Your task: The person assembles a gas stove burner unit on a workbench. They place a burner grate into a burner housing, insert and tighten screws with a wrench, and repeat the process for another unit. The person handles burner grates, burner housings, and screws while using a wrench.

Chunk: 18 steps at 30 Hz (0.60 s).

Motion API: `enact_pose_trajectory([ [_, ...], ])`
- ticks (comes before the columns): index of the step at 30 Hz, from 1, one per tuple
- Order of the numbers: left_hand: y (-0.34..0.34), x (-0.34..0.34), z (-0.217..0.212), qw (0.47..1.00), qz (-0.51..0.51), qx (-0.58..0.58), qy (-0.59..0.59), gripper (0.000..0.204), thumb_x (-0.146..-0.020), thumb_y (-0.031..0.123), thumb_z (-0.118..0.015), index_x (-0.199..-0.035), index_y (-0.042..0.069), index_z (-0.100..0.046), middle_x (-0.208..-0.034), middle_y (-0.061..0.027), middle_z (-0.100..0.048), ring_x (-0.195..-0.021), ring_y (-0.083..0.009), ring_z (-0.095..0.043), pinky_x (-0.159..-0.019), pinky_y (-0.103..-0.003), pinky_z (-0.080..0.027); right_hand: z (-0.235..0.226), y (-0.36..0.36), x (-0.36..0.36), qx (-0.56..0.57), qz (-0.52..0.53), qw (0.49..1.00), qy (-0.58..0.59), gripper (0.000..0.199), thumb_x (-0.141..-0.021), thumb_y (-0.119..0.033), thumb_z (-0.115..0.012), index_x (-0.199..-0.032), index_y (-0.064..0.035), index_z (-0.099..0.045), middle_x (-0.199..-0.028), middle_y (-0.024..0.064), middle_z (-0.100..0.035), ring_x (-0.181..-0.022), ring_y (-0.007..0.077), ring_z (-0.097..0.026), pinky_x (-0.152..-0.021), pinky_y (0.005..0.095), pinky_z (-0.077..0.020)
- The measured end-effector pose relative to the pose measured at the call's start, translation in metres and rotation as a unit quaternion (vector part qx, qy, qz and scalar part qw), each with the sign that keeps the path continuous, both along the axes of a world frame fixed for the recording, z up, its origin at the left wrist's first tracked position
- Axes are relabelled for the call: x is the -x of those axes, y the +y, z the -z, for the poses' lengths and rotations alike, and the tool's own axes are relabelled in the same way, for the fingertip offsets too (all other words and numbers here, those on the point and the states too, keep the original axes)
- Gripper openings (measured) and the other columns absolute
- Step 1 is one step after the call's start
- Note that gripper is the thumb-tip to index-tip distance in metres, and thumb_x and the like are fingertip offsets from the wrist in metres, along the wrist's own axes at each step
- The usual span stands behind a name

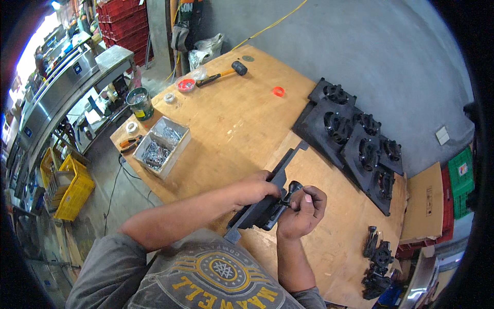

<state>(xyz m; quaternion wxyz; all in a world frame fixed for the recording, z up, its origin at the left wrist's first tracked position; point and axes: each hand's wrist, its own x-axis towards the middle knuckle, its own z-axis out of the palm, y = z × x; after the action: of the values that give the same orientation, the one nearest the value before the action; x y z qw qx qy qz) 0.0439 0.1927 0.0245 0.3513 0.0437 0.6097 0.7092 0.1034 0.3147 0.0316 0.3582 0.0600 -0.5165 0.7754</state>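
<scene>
A black metal plate (281, 176) with bent end flanges is held tilted, nearly edge-on, just in front of my body. My left hand (254, 191) grips its left side, with the fingertips partly hidden behind it. On the plate's right face sits a black fitting (270, 220) with a rounded black end. My right hand (303, 212) is closed beside this fitting, thumb and fingers pinched together. Whatever lies between those fingers is too small or hidden to name.
Similar black plates with round brackets (337, 126) lie overlapped at the right of the wooden table (221, 139). Loose black brackets (381, 256) rest nearer. A divided box of screws (177, 149), pliers (130, 143), a can (140, 103) and a mallet (221, 74) are at left and back.
</scene>
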Motion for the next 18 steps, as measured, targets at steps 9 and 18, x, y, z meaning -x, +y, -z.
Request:
enact_pose_trajectory([
  [9,0.004,-0.005,0.003,1.000,-0.011,-0.024,-0.011,0.056,-0.079,0.016,-0.067,-0.125,-0.011,-0.049,-0.104,-0.0192,-0.064,-0.090,-0.0232,-0.065,-0.076,-0.034,-0.052,-0.012,0.011,0.024,0.118,-0.035,0.988,-0.096,0.020,-0.095,-0.025,-0.056,-0.088,-0.0066,-0.052,-0.064,-0.0008,-0.042,-0.057,0.0096,-0.041,-0.052,0.0249,-0.0346],
  [18,0.000,-0.006,-0.004,1.000,-0.017,-0.015,-0.008,0.049,-0.080,0.015,-0.067,-0.121,-0.010,-0.052,-0.100,-0.0175,-0.065,-0.084,-0.0221,-0.065,-0.073,-0.033,-0.053,0.021,0.051,0.069,0.274,-0.106,0.900,-0.321,0.033,-0.101,-0.043,-0.049,-0.094,-0.0107,-0.052,-0.065,-0.0005,-0.042,-0.055,0.0111,-0.038,-0.050,0.0264,-0.0321],
])
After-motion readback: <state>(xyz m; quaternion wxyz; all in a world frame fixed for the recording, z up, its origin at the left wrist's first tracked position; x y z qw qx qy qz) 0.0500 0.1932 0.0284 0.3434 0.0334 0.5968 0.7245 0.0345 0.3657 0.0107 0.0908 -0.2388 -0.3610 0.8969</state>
